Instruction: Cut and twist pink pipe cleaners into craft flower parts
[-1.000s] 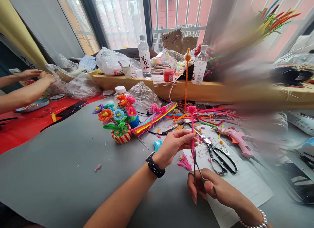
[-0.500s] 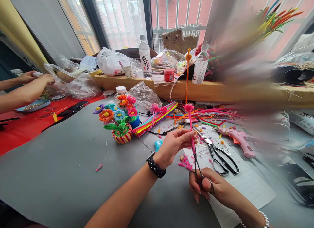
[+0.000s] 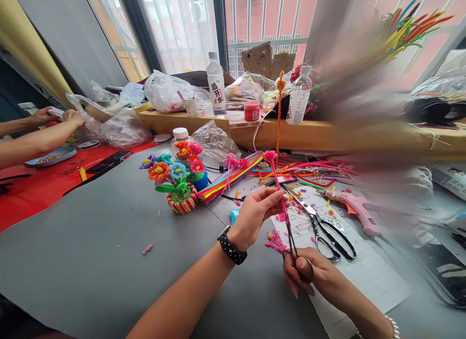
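At the far left, a co-worker's hands [image 3: 74, 118] handle something pale above the red covering [image 3: 22, 200], well apart from the work. Nearer the middle, a striped pot [image 3: 183, 203] of fuzzy flowers stands on the gray tabletop [image 3: 109, 266], near enough that the elbow and sleeve-side of the forearm should swing clear of it. The person's left hand [image 3: 259, 203] has a closed pinch grip on the pink flower stem [image 3: 275, 176], thumb against fingers, with the bloom above them, tilted left, and the lower end slanting down to the right. That pinch looks best firm but light, since squeezing would probably flatten the pile. Pink trimmings [image 3: 275, 242] lie below, on the tabletop. The small scissors [image 3: 291, 238] meet the stem's lower end, blades nearly together; whether they bite on it is too fine to make out. The right hand [image 3: 306, 271] grips their handles, fingers curled around the loops; short, gentle squeezes along the stem's line would likely serve better than twisting. Farther right, the large scissors [image 3: 312, 214] lie on the paper [image 3: 364, 276], near the pink glue gun [image 3: 355, 208], so the right wrist is best guided clear of both.
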Action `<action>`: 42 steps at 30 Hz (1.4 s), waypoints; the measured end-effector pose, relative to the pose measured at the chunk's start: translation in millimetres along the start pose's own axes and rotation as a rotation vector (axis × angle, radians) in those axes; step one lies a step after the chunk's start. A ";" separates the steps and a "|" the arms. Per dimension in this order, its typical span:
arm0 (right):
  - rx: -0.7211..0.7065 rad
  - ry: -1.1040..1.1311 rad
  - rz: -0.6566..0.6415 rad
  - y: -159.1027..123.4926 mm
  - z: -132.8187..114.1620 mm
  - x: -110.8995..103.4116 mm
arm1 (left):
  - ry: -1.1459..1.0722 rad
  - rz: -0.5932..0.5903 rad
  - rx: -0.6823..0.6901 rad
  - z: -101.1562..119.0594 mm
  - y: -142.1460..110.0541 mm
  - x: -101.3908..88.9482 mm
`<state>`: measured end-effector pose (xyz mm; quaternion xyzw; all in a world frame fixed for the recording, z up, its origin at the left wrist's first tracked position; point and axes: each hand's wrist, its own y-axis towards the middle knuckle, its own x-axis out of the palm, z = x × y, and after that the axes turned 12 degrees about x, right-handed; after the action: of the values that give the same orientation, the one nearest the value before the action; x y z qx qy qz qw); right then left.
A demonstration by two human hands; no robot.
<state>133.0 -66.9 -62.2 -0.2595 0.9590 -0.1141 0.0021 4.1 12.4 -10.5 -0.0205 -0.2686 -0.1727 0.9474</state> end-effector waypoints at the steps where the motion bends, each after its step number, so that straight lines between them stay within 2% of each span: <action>1: 0.004 0.001 0.002 0.1 0.3 0.0 | 0.000 0.000 0.002 0.1 0.0 0.0; 11: 0.059 0.053 0.011 0.8 4.5 -1.9 | 0.006 0.013 0.012 -0.8 1.0 -1.4; 20: 0.064 -0.046 0.079 4.7 5.9 -1.5 | 0.032 0.034 -0.001 2.0 2.9 -5.6; 26: 0.125 -0.100 -0.003 0.3 5.2 -2.4 | 0.049 -0.032 -0.010 0.6 5.5 -8.6; 33: 0.037 -0.307 -0.027 -5.5 -10.7 -3.6 | 0.096 -0.025 0.006 5.2 5.3 -9.4; 38: 0.032 -0.342 -0.094 -8.0 -9.9 -4.5 | 0.128 -0.062 -0.003 2.8 4.0 -7.9; 42: 0.038 -0.333 -0.092 -7.5 -7.5 -4.2 | 0.162 -0.111 -0.047 1.7 2.2 -5.7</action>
<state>139.9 -69.5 -53.5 -0.3183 0.9302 -0.0879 0.1606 -0.5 16.5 -11.9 -0.0140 -0.1878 -0.2326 0.9542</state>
